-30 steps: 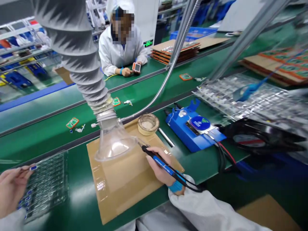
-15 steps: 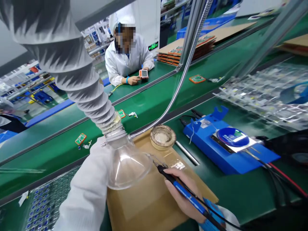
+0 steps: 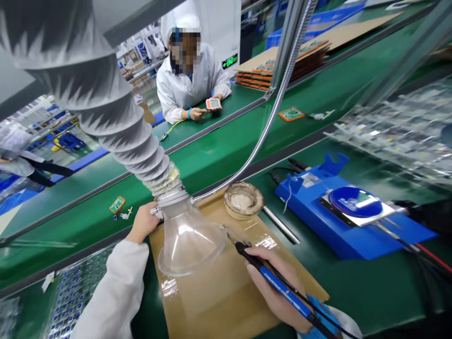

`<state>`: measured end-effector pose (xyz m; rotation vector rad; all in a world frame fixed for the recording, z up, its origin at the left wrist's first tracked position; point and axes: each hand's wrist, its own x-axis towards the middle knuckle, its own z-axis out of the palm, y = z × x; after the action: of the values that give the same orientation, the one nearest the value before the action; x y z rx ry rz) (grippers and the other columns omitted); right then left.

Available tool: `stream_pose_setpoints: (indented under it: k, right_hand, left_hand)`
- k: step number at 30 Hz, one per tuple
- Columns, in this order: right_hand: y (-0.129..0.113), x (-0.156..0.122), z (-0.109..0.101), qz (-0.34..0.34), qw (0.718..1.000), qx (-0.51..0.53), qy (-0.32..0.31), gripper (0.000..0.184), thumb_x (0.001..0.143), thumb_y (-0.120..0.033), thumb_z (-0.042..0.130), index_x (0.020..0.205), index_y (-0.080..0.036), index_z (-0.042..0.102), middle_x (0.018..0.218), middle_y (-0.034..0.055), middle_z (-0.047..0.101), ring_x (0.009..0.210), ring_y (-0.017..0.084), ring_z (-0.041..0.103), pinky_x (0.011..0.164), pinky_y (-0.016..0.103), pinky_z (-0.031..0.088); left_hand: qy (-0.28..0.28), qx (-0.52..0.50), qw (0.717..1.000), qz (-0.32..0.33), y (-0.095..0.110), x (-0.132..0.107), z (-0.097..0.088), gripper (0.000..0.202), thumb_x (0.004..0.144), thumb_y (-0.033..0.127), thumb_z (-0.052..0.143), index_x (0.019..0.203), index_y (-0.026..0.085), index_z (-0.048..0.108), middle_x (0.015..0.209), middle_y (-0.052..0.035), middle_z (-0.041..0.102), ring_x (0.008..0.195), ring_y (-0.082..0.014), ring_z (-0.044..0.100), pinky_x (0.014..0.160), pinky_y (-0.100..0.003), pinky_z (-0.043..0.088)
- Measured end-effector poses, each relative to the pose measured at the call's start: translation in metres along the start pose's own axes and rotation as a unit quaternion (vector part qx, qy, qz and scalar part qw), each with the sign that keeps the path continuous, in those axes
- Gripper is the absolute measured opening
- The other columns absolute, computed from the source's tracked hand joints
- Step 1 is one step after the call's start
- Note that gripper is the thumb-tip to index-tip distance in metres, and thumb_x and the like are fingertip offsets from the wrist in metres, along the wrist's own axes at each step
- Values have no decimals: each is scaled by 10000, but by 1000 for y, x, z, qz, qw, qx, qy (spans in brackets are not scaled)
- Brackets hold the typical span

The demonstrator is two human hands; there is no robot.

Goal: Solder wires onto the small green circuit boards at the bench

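My left hand [image 3: 144,221] reaches past the clear tray and rests against the neck of the clear fume funnel [image 3: 189,240], fingers curled on its metal collar. That funnel hangs from a grey ribbed hose [image 3: 106,108] over a brown cardboard mat [image 3: 226,292]. My right hand [image 3: 278,292] lies on the mat and grips a blue-and-black soldering iron [image 3: 275,287], tip pointing up-left toward the funnel's rim. A round tip-cleaner dish [image 3: 243,200] sits at the mat's far edge.
A blue fixture with a round blue disc [image 3: 353,207] stands at right, cables trailing off it. A clear tray of small blue parts [image 3: 70,296] lies at lower left. Small circuit boards [image 3: 117,204] ride the green conveyor. A co-worker in white [image 3: 190,80] sits across, holding a small device.
My left hand left the tray of blue parts and stretched forward to the funnel's neck. The view shifted closer and lower. My right hand kept hold of the soldering iron.
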<state>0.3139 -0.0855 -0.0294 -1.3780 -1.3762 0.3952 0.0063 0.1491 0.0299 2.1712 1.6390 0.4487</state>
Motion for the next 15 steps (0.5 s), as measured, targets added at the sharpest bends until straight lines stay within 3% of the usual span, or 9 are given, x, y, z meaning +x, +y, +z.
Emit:
stream_pose_setpoints:
  k: [2,4,7,9,11,15]
  right_hand:
    - [1,0,1,12,1000,2,10,187,971,-324,599,1149,-276,627,1026,26,740,879,201,741,758,271,603]
    - [1,1,2,20,1000,-4,17,176,967,-318,605,1131,-266,638,1030,36,738,899,206,735,754,276,593]
    - [0,1,5,11,1000,-6,11,169,961,-332,617,1103,-250,653,1032,43,739,915,211,728,785,289,583]
    - [-1,0,9,0,1000,-3,-4,164,960,-332,619,1094,-245,653,1030,41,740,914,207,727,795,289,578]
    - [-3,-3,13,-8,1000,2,-27,164,959,-328,624,1099,-248,650,1037,36,742,917,204,728,797,287,573]
    - [-5,-11,20,-7,998,15,-54,189,963,-345,626,1131,-261,648,1074,38,737,965,218,720,846,319,564]
  left_hand:
    - [7,0,1000,10,-12,-40,-5,446,879,395,645,581,167,405,583,33,443,573,-93,403,587,-229,365]
    - [0,-38,999,28,-16,-81,-1,493,870,411,606,567,185,290,561,43,385,559,-85,339,567,-223,298]
    - [-48,-139,988,47,-4,-126,17,512,861,430,624,587,194,263,561,49,345,548,-82,324,555,-220,266]
    - [-76,-216,972,52,9,-142,31,534,854,450,662,592,199,271,549,50,340,541,-89,388,558,-221,287]
    - [-88,-301,949,45,20,-150,39,560,874,491,668,603,204,271,564,19,443,596,-125,534,595,-229,354]
    - [-119,-412,903,18,25,-161,35,597,898,536,672,621,207,258,641,-61,633,678,-172,657,662,-258,432]
